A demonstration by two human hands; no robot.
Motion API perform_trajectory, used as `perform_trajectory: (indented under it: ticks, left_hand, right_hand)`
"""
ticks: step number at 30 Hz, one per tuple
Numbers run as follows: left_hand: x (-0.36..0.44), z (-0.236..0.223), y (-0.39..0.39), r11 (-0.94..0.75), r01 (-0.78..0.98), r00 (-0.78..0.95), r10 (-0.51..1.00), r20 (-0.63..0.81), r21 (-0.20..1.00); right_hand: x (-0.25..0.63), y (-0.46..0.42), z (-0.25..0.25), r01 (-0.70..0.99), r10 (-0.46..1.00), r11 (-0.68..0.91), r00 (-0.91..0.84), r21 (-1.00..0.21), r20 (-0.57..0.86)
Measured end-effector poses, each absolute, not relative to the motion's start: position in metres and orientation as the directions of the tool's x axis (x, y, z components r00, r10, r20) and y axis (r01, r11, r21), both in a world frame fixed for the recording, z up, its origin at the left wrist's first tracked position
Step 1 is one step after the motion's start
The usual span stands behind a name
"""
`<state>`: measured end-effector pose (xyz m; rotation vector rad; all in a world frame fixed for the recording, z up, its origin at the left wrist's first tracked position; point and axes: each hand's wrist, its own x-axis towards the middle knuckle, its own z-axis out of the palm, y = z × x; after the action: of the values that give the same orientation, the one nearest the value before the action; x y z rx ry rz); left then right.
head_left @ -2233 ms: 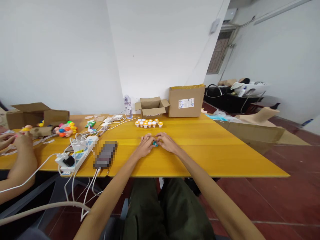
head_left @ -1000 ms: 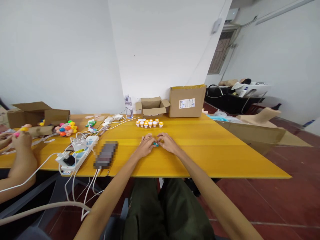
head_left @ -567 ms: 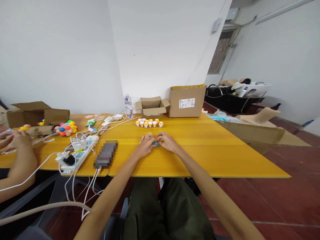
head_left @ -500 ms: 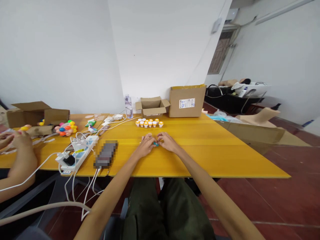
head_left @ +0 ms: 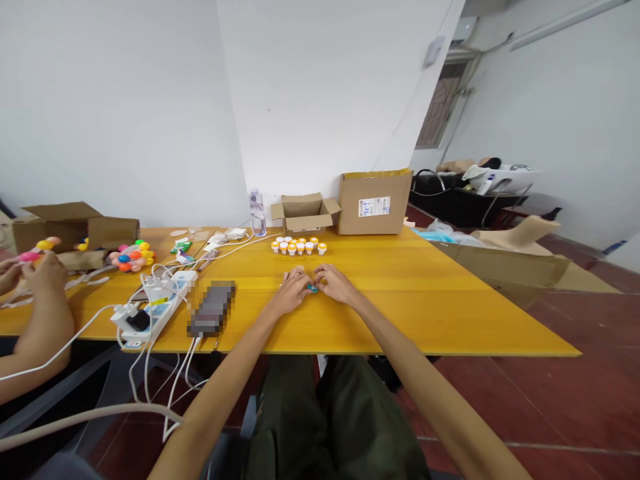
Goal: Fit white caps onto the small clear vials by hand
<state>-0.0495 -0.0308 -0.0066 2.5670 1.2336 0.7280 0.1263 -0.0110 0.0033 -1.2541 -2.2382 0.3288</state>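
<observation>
Over the middle of the yellow table (head_left: 450,313), my left hand (head_left: 294,291) and my right hand (head_left: 335,283) meet at a small teal-blue piece (head_left: 313,288). Fingers of both hands are curled in around it. Most of the piece is covered, so its kind does not show. Something pale peeks out at the left hand's outer side, too small to name. Just beyond my hands, several small white items with orange-yellow rings (head_left: 301,247) stand grouped in rows.
An open carton (head_left: 305,217), a taped box (head_left: 375,203) and a bottle (head_left: 257,212) line the wall. Left of my arm lie a pixelated dark device (head_left: 213,309) and a power strip (head_left: 163,310) with cables. A co-worker's hands (head_left: 47,273) hold colourful balls near another carton (head_left: 75,233).
My hands stay in almost the same place, still at the teal-blue piece. At the far left, the co-worker's hands have shifted, and pink and yellow balls now show above them.
</observation>
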Motion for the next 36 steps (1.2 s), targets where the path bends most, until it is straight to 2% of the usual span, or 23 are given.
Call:
perform_trajectory:
  ticks: [10, 29, 36]
  left_hand:
    - [-0.0510, -0.0091, -0.0298, -0.645, 0.656, 0.533, 0.764, 0.364, 0.392]
    - [-0.0502, -0.0066, -0.0314, -0.635, 0.668, 0.530, 0.772, 0.350, 0.388]
    - [-0.0496, -0.0061, -0.0313, -0.631, 0.670, 0.529, 0.776, 0.345, 0.391]
  right_hand:
    - [0.1287, -0.0083, -0.0019, 0.682, 0.812, 0.578, -0.425, -0.449, 0.400]
    - [0.1269, -0.0114, 0.0027, 0.705, 0.831, 0.552, -0.427, -0.445, 0.356]
    - [0.1286, -0.0107, -0.0015, 0.691, 0.804, 0.587, -0.434, -0.422, 0.407]
